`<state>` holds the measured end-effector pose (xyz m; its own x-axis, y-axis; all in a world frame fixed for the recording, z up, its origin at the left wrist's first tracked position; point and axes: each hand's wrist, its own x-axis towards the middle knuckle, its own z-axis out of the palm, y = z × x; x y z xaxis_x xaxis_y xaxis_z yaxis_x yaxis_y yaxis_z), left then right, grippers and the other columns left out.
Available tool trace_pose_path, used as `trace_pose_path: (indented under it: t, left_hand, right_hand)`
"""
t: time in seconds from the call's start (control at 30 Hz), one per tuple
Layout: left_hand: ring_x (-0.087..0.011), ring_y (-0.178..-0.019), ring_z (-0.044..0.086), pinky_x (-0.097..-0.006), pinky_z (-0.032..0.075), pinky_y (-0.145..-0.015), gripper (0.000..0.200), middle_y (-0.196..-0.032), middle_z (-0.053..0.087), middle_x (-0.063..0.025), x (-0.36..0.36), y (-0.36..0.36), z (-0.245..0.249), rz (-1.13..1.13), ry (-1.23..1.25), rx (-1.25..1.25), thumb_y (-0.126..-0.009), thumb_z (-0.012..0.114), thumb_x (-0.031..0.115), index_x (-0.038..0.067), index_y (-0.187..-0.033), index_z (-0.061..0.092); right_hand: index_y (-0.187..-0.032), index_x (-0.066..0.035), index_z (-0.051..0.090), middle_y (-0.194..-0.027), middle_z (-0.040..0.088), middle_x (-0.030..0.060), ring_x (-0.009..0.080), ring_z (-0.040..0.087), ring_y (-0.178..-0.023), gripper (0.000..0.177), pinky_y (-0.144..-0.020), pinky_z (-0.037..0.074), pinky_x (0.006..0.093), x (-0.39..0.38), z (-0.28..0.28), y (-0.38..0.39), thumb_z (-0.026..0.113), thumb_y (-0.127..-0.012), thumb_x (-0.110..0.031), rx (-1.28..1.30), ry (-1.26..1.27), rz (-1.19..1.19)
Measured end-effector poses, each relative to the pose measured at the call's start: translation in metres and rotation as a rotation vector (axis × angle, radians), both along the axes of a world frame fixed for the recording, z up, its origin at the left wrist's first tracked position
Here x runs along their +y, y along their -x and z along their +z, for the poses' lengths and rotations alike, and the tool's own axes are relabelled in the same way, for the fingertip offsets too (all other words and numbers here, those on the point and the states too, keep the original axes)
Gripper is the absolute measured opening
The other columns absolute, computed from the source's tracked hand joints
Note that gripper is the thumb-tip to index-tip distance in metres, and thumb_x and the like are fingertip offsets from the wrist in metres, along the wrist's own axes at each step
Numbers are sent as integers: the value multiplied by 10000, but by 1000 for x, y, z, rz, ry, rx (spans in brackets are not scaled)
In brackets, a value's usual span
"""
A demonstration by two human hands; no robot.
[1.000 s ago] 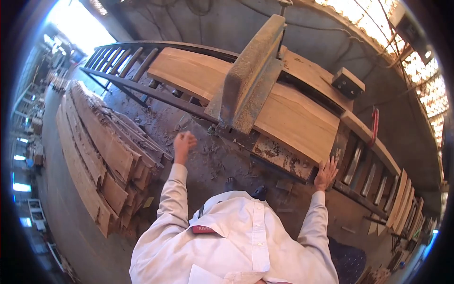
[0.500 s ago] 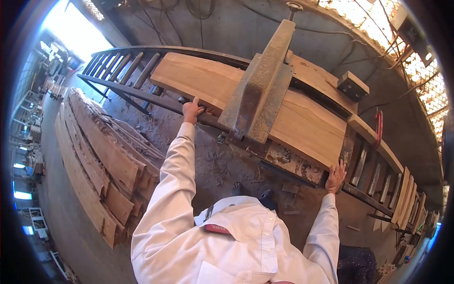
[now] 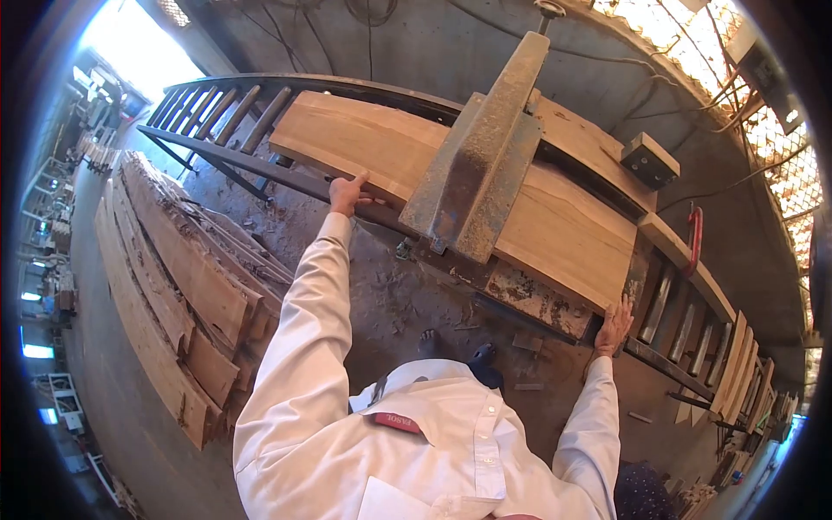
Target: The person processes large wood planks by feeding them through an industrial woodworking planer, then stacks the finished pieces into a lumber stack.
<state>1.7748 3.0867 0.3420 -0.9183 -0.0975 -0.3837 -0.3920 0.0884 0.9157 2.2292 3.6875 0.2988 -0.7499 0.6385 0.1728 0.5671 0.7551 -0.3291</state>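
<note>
A wide wooden board (image 3: 360, 134) lies lengthwise under the dusty metal guard (image 3: 477, 165) of a woodworking machine and shows again on its right side (image 3: 568, 230). My left hand (image 3: 345, 194) is at the board's near edge, left of the guard, with the thumb side on top and the other fingers curled against the edge, partly hidden. At the board's right end, my right hand (image 3: 614, 328) rests with fingers stretched out, touching the corner. The guard hides the board's middle.
Roller frames (image 3: 247, 117) extend left and right of the machine. A red clamp (image 3: 694, 241) holds a wooden strip (image 3: 685, 260) at the right. Stacked rough planks (image 3: 165, 295) lie on the floor at left. A small box (image 3: 650, 161) sits behind the board.
The view has shifted slightly. My left hand has changed its grip a little at the board's edge. My right hand stays at the board's end.
</note>
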Motion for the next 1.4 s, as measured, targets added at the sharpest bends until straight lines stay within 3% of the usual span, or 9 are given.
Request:
trace_pose_path:
  t: [0.17, 0.2, 0.3, 0.4, 0.43, 0.67, 1.0, 1.27, 1.4]
  left_hand:
    - [-356, -713, 755, -427, 606, -525, 456, -848, 738, -256, -23, 36, 16, -153, 309, -125, -898, 749, 364, -85, -963, 705]
    - [-384, -823, 756, -483, 605, -661, 575, -873, 749, -250, -40, 50, 6, -270, 911, 129, -876, 708, 531, -36, -964, 743]
    - [-446, -1080, 681, -493, 573, -852, 698, -1181, 706, -248, -4, 26, 41, -134, 1408, 262, -860, 657, 661, 8, -1096, 737]
    - [-449, -1467, 304, -606, 211, -1193, 737, -1560, 419, -214, -5, 43, -28, -328, 1317, 673, -944, 587, 597, 81, -1462, 494]
    - [-466, -1494, 236, -608, 193, -1203, 683, -1612, 341, -199, -45, 90, -97, -546, 1849, 1179, -1016, 507, 523, 113, -1548, 388]
    - [-479, -1531, 124, -603, 140, -1220, 724, -1653, 207, -267, -2, 28, -35, -494, 1341, 539, -1061, 404, 530, 82, -1611, 257]
    - [-439, -1534, 174, -535, 205, -1226, 760, -1651, 209, -269, 57, -31, 17, -580, 1357, 414, -1045, 408, 563, 64, -1602, 276]
    - [-431, -1407, 412, -534, 379, -1128, 655, -1530, 431, -267, 2, 28, -51, -682, 1387, 858, -1024, 466, 542, 56, -1461, 510]
    - [-416, -1325, 507, -549, 424, -1067, 644, -1407, 559, -242, 42, -14, 37, -494, 1383, 671, -994, 498, 575, 39, -1336, 597]
  right_hand:
    - [-1511, -115, 475, -1641, 354, 55, 273, 225, -1547, 568, -1258, 91, 477, -3, 1, 0, 382, -1064, -451, 47, 5, 16]
    - [-1501, -113, 490, -1631, 373, 61, 279, 245, -1540, 558, -1257, 96, 481, -4, 1, 0, 404, -1055, -438, 57, 9, 21]
    - [-1468, -106, 530, -1604, 420, 76, 291, 288, -1523, 529, -1253, 106, 493, -1, 1, -1, 458, -1030, -396, 108, 7, 17]
    - [-1471, -118, 527, -1614, 404, 69, 281, 278, -1528, 525, -1254, 105, 498, -7, 1, -2, 464, -1028, -393, 93, -14, -43]
    - [-1475, -121, 522, -1616, 400, 65, 277, 277, -1529, 527, -1255, 103, 498, -11, 2, -4, 463, -1029, -394, 67, -23, -60]
    - [-1479, -94, 512, -1638, 356, 53, 248, 217, -1548, 589, -1268, 30, 471, -33, 7, -29, 350, -1054, -468, 110, 75, -116]
    - [-1516, -136, 453, -1649, 332, 33, 279, 198, -1551, 571, -1266, 29, 479, 8, -6, -26, 267, -1080, -455, 116, 50, -262]
    - [-1511, -137, 468, -1647, 341, 33, 284, 244, -1537, 530, -1261, 45, 488, 29, -47, -34, 325, -1082, -412, 62, -282, -214]
    - [-1502, -156, 485, -1632, 372, 18, 272, 298, -1511, 512, -1253, 85, 514, 17, -22, -28, 361, -1070, -402, 121, -41, -231]
